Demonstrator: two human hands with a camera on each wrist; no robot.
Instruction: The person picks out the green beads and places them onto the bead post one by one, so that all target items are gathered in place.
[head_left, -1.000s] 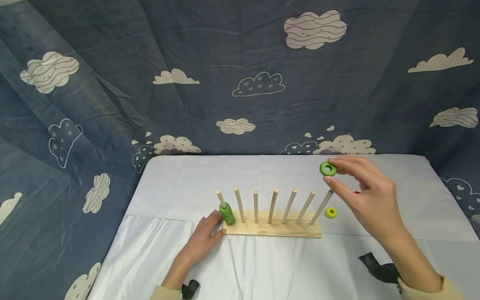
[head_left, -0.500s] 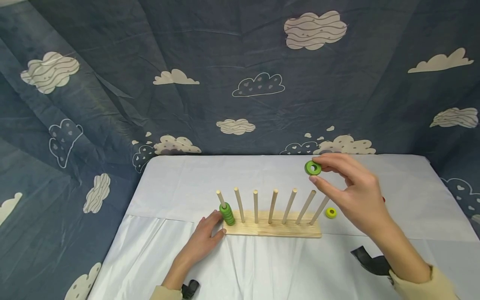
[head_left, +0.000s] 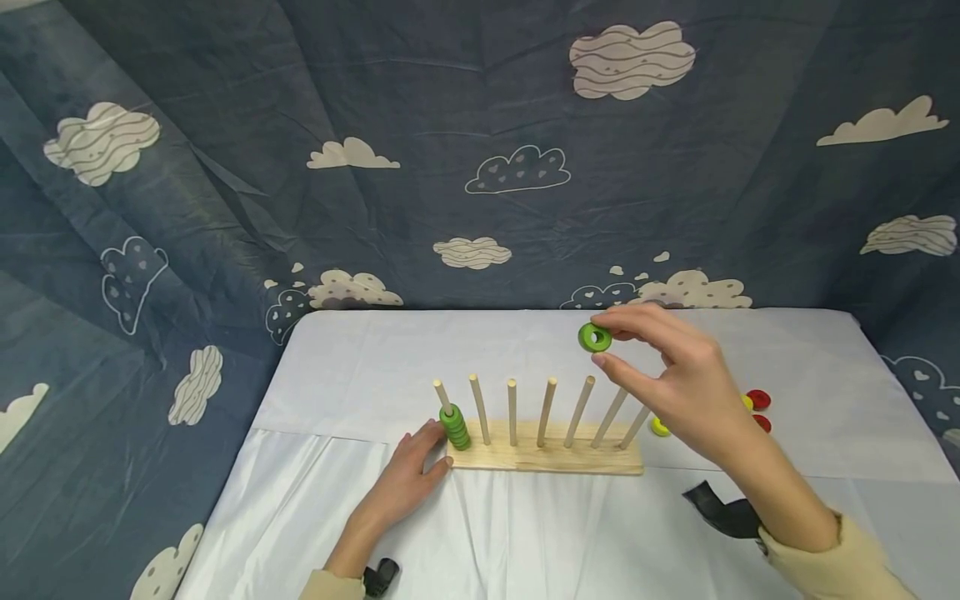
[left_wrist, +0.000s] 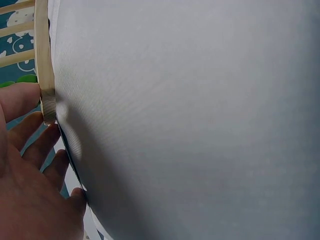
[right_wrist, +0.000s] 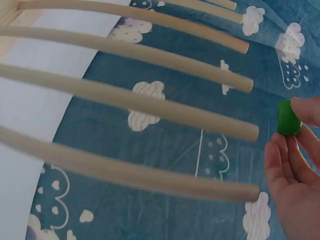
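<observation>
My right hand (head_left: 678,379) pinches a green ring (head_left: 584,337) between thumb and fingertips, above and behind the right half of the peg rack. In the right wrist view that green ring (right_wrist: 288,119) shows edge-on, apart from the tips of the pegs (right_wrist: 200,187). A wooden base (head_left: 547,461) carries a row of several upright pegs. The leftmost peg bears a stack of green rings (head_left: 454,429); the other pegs are bare. At the base's left end my left hand (head_left: 405,472) grips the corner, its thumb at the front edge.
To the right of the rack lies a yellow ring (head_left: 660,427), partly hidden by my right hand. Farther right are red rings (head_left: 759,400) and another yellow ring (head_left: 747,402). White cloth (head_left: 360,358) covers the table, and a dark curtain with clouds (head_left: 480,208) hangs behind.
My right hand has moved left with the green ring, from beyond the rack's right end to over its right half. Red rings behind the hand have come into view. My left hand stays put.
</observation>
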